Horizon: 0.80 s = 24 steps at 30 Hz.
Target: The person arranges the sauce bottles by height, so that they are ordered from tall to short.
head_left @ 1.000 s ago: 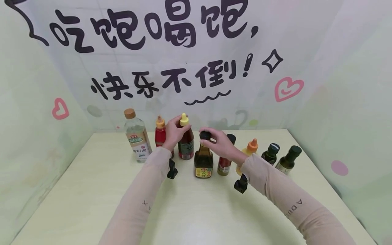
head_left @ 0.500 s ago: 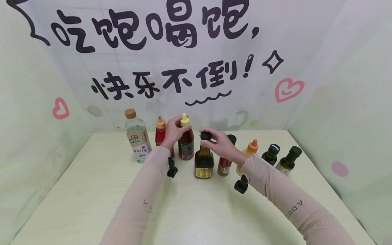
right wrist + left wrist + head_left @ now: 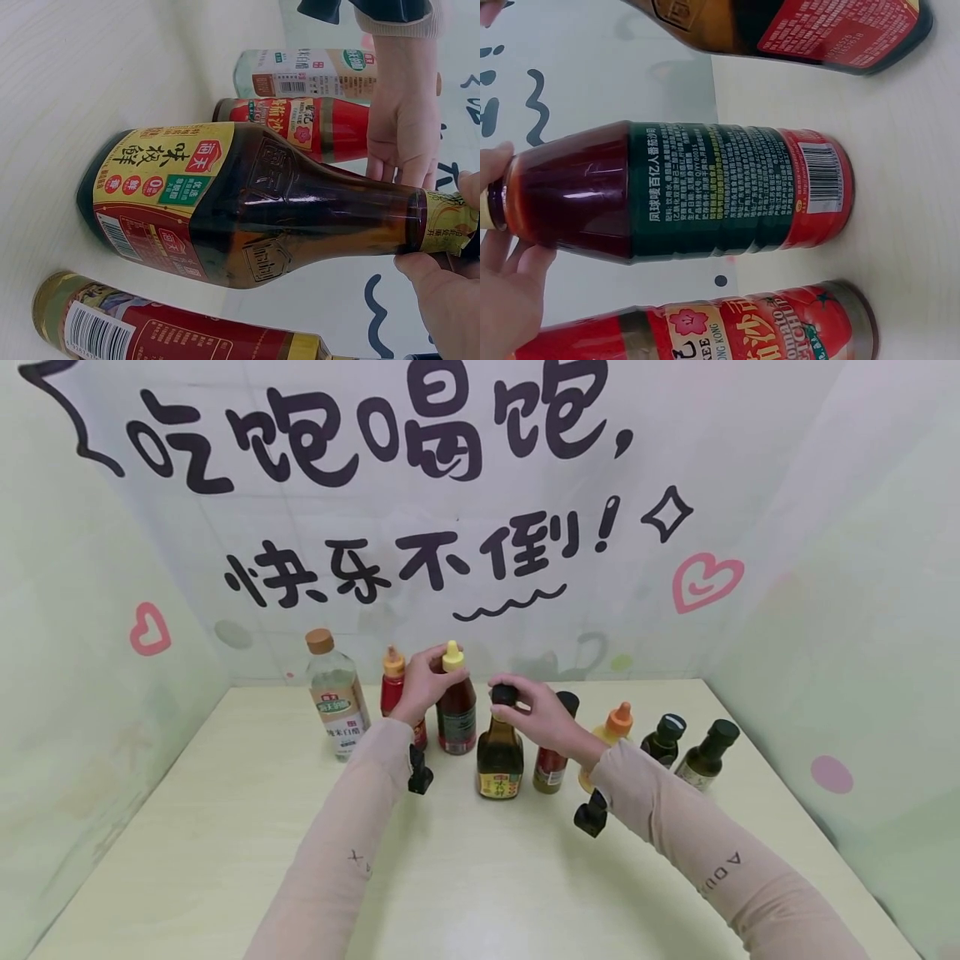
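My left hand (image 3: 422, 685) grips a ketchup bottle (image 3: 457, 718) by its neck, just under the yellow nozzle cap (image 3: 452, 658). This bottle stands upright, its dark green label (image 3: 705, 191) facing the left wrist camera. With thumb and fingers, my right hand (image 3: 542, 717) holds the black-capped top of a soy sauce bottle (image 3: 499, 758). The soy sauce bottle is upright too, a little nearer to me, its yellow label (image 3: 161, 161) in plain sight in the right wrist view. Left of the ketchup, a red tomato ketchup bottle (image 3: 392, 693) is partly hidden by my left hand.
A clear white vinegar bottle (image 3: 337, 706) stands at the left of the row. Right of the soy sauce come a red-labelled bottle (image 3: 550, 768), an orange-capped squeeze bottle (image 3: 618, 720) and two dark bottles, one a green-capped bottle (image 3: 708, 752). A printed wall (image 3: 480, 635) closes the table's back.
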Available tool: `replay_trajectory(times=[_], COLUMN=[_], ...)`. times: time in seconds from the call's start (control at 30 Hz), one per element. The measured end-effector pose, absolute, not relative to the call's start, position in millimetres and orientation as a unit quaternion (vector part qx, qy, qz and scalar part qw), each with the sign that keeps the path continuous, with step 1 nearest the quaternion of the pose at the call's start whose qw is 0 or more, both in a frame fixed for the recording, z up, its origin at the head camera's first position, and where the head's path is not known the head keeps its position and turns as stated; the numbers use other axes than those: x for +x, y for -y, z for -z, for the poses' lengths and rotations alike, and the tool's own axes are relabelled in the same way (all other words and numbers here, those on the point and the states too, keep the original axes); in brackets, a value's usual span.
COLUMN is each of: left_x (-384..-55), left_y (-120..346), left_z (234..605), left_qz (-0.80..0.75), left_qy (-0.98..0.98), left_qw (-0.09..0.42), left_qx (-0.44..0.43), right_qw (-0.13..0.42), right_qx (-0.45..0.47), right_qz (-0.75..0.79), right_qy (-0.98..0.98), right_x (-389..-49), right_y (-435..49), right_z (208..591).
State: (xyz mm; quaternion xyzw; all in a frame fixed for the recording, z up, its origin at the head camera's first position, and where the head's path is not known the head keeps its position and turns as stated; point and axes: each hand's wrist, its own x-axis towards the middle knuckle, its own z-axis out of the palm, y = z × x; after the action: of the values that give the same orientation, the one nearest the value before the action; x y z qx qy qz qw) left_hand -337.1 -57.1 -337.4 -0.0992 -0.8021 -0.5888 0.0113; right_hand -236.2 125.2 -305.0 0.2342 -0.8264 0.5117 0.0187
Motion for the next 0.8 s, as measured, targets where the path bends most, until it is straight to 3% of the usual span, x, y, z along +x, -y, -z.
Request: replay_trajectory(times=[0.5, 0.8], left_x=[-336.7, -335.9], left_y=[55.8, 55.0], left_z=[341.5, 341.3], left_qz=[0.585, 0.588], left_qy=[0.804, 0.802], left_qw=[0.027, 0.027], left_qx=[-0.107, -0.106], right_qw=[0.018, -0.014], right_qx=[0.227, 0.205], right_qz=[-0.518, -0.537], right_qy=[0.825, 0.818], right_x=[-235.9, -240.1], right_y=[-123.9, -124.9], right_z=[304.2, 306.4])
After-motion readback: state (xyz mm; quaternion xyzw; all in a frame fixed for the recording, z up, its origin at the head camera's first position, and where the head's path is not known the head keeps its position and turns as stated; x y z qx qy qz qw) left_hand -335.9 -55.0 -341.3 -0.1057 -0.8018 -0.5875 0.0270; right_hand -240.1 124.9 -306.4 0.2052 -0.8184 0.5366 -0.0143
